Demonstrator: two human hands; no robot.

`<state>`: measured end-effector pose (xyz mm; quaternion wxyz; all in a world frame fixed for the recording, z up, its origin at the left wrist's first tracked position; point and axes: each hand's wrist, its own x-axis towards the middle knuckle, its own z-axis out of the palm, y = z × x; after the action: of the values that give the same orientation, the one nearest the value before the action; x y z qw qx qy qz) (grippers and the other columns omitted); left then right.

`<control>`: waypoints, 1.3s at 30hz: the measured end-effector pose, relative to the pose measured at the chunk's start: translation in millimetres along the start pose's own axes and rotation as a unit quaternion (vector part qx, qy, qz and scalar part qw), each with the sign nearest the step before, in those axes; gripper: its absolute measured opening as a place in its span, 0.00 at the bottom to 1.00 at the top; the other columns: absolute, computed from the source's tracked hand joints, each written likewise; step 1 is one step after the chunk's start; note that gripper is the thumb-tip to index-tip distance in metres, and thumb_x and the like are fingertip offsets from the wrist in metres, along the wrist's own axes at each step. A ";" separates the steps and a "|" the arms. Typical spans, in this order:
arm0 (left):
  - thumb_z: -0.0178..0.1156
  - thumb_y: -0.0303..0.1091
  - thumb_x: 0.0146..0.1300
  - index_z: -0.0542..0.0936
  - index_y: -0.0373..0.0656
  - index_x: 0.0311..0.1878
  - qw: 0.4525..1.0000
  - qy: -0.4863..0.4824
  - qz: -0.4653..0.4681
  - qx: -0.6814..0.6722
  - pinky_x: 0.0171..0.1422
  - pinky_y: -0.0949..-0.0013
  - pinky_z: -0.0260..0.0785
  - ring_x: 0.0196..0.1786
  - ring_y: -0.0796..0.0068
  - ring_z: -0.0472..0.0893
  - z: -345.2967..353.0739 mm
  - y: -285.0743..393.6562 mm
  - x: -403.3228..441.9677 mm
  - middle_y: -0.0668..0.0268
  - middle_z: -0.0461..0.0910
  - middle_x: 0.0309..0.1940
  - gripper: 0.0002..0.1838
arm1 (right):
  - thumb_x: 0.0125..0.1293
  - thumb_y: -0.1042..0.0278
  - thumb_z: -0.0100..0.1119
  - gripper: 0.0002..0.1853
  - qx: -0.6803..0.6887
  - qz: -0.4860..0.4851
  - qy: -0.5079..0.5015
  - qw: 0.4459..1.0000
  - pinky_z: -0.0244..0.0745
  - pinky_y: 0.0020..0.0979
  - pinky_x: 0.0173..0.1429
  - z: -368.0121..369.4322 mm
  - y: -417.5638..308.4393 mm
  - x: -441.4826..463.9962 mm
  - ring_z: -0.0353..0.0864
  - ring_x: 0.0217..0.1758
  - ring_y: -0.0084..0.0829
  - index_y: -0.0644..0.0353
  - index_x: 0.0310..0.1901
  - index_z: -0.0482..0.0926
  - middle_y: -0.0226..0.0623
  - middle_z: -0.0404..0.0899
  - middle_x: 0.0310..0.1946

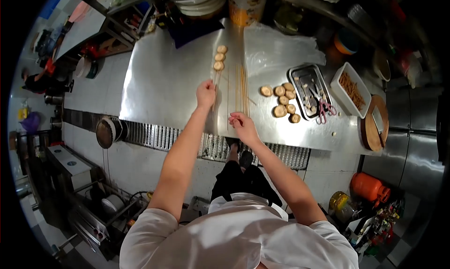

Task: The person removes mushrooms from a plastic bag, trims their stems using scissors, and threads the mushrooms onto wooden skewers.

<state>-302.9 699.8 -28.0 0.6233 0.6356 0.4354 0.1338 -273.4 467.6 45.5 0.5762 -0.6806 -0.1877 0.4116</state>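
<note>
My left hand [205, 94] is closed at the lower part of a mushroom skewer on the steel table [164, 76]. Pale mushroom caps [219, 57] sit in a row at the far end of its stick. To the right, my right hand [240, 123] has its fingers pinched beside a thin bamboo skewer [228, 98], which appears to be between the fingertips. Several bare bamboo skewers [243, 88] lie just beyond that hand. Loose mushroom caps [283, 100] are grouped farther right.
A metal tray [293, 76] holds small pale pieces, with pink-handled scissors [323, 113] at its corner. Beyond it stand a white container [338, 87] of brown strips and a round chopping board [370, 137] bearing a cleaver. Clear plastic sheeting [281, 44] lies behind. Another person [40, 83] is at far left.
</note>
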 end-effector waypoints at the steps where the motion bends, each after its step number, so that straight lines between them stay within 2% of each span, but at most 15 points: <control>1: 0.59 0.28 0.71 0.83 0.34 0.44 0.989 0.075 0.096 0.080 0.36 0.73 0.72 0.31 0.77 0.77 0.1 3.8 -6.7 0.65 0.80 0.29 0.07 | 0.74 0.75 0.52 0.11 0.008 -0.004 0.003 1.000 0.80 0.30 0.52 -3.5 18.0 -17.7 0.85 0.41 0.27 0.71 0.53 0.79 0.41 0.86 0.40; 2: 0.59 0.28 0.70 0.83 0.35 0.43 0.956 0.149 0.195 0.159 0.38 0.74 0.73 0.32 0.76 0.79 0.4 9.9 -13.6 0.64 0.81 0.30 0.07 | 0.74 0.75 0.52 0.11 0.008 -0.002 0.000 1.000 0.80 0.30 0.52 -6.1 33.0 -33.0 0.85 0.41 0.27 0.71 0.53 0.79 0.41 0.86 0.40; 4: 0.59 0.28 0.71 0.83 0.34 0.44 0.952 0.176 0.209 0.140 0.41 0.74 0.73 0.34 0.75 0.81 -1.0 12.2 -38.2 0.63 0.82 0.33 0.07 | 0.77 0.71 0.53 0.11 -0.029 0.035 0.000 0.999 0.79 0.27 0.51 -7.1 50.0 -51.4 0.83 0.44 0.25 0.68 0.54 0.78 0.36 0.84 0.43; 6: 0.58 0.28 0.71 0.83 0.34 0.44 0.946 0.206 0.222 0.120 0.43 0.75 0.74 0.37 0.74 0.83 -0.7 13.4 -75.4 0.63 0.83 0.36 0.07 | 0.77 0.69 0.54 0.10 0.077 0.049 0.017 0.996 0.79 0.27 0.50 1.9 48.8 -54.9 0.82 0.43 0.25 0.68 0.51 0.79 0.35 0.83 0.41; 8: 0.58 0.30 0.73 0.81 0.36 0.51 0.977 0.121 0.085 -0.155 0.51 0.71 0.78 0.42 0.73 0.83 6.1 22.6 -120.7 0.63 0.84 0.41 0.10 | 0.76 0.69 0.56 0.10 0.269 0.016 0.070 0.961 0.81 0.27 0.49 11.6 37.1 -46.8 0.85 0.40 0.25 0.68 0.48 0.81 0.38 0.85 0.39; 9: 0.58 0.30 0.73 0.81 0.36 0.51 0.976 0.128 0.086 -0.156 0.51 0.71 0.78 0.42 0.73 0.83 7.9 31.9 -141.6 0.63 0.84 0.41 0.10 | 0.76 0.68 0.57 0.10 0.331 0.012 0.056 0.942 0.81 0.28 0.48 16.1 24.9 -43.4 0.84 0.40 0.26 0.68 0.47 0.80 0.37 0.84 0.38; 11: 0.60 0.32 0.74 0.79 0.37 0.51 0.883 0.085 -0.012 -0.461 0.54 0.65 0.81 0.42 0.72 0.83 6.4 41.7 -181.2 0.65 0.82 0.40 0.09 | 0.76 0.67 0.57 0.10 0.365 0.016 0.037 0.930 0.80 0.28 0.47 23.6 -4.8 -46.3 0.83 0.39 0.26 0.67 0.47 0.80 0.36 0.83 0.37; 16: 0.61 0.31 0.73 0.78 0.39 0.49 0.837 0.131 0.026 -0.531 0.51 0.64 0.82 0.41 0.73 0.82 -51.7 -25.3 -221.8 0.65 0.80 0.40 0.07 | 0.76 0.67 0.57 0.08 0.277 0.000 -0.087 0.957 0.76 0.26 0.45 62.6 2.2 -57.4 0.80 0.37 0.23 0.63 0.45 0.80 0.32 0.82 0.34; 20: 0.60 0.30 0.73 0.77 0.40 0.48 0.827 0.196 0.062 -0.524 0.54 0.61 0.80 0.41 0.74 0.80 -117.2 -136.2 -224.6 0.66 0.79 0.38 0.06 | 0.76 0.68 0.57 0.07 0.160 0.000 -0.185 0.970 0.74 0.27 0.45 112.6 100.1 -43.2 0.79 0.39 0.23 0.61 0.42 0.79 0.31 0.80 0.35; 29: 0.59 0.27 0.72 0.76 0.43 0.48 0.657 0.284 0.146 -0.683 0.55 0.66 0.79 0.44 0.74 0.80 -146.5 -448.1 -135.1 0.66 0.79 0.41 0.04 | 0.75 0.66 0.59 0.08 0.288 0.094 -0.195 0.933 0.76 0.26 0.42 244.0 425.6 98.1 0.79 0.35 0.22 0.62 0.42 0.79 0.31 0.81 0.34; 31: 0.59 0.29 0.73 0.76 0.43 0.48 0.644 0.321 0.141 -0.680 0.56 0.65 0.77 0.44 0.74 0.79 -142.8 -510.5 -105.4 0.67 0.79 0.40 0.05 | 0.75 0.66 0.59 0.08 0.209 0.080 -0.186 0.957 0.77 0.25 0.41 265.1 495.3 131.9 0.80 0.35 0.22 0.61 0.43 0.80 0.32 0.82 0.35; 33: 0.59 0.31 0.73 0.76 0.44 0.48 0.644 0.345 0.123 -0.671 0.56 0.64 0.76 0.44 0.74 0.79 -131.6 -566.7 -88.5 0.67 0.79 0.40 0.05 | 0.71 0.63 0.62 0.11 -0.042 -0.006 -0.170 0.984 0.78 0.31 0.39 277.9 586.9 173.2 0.81 0.31 0.25 0.64 0.41 0.81 0.34 0.82 0.29; 35: 0.61 0.32 0.72 0.77 0.45 0.46 0.652 0.369 0.103 -0.654 0.59 0.61 0.73 0.43 0.73 0.78 -118.8 -606.5 -85.2 0.68 0.80 0.40 0.05 | 0.66 0.60 0.64 0.14 -0.267 -0.104 -0.130 0.949 0.78 0.39 0.39 287.4 652.0 197.8 0.83 0.29 0.35 0.66 0.39 0.82 0.39 0.82 0.25; 36: 0.60 0.33 0.72 0.77 0.45 0.46 0.652 0.374 0.099 -0.652 0.59 0.62 0.73 0.44 0.74 0.78 -110.2 -624.1 -86.2 0.69 0.79 0.40 0.05 | 0.65 0.60 0.66 0.14 -0.327 -0.116 -0.131 0.929 0.80 0.41 0.42 288.2 697.5 214.5 0.86 0.35 0.44 0.65 0.38 0.82 0.48 0.84 0.30; 39: 0.59 0.34 0.73 0.77 0.46 0.46 0.639 0.379 0.067 -0.666 0.58 0.63 0.75 0.44 0.75 0.79 -85.4 -654.4 -100.8 0.70 0.80 0.39 0.05 | 0.64 0.62 0.64 0.12 -0.447 -0.175 -0.123 0.868 0.80 0.45 0.44 289.2 755.0 237.6 0.85 0.37 0.52 0.65 0.35 0.81 0.51 0.85 0.32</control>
<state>-675.8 582.7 -569.3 0.6475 -0.0309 0.3829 0.6582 -523.0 622.8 -744.3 0.2449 -0.7656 -0.5368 0.2563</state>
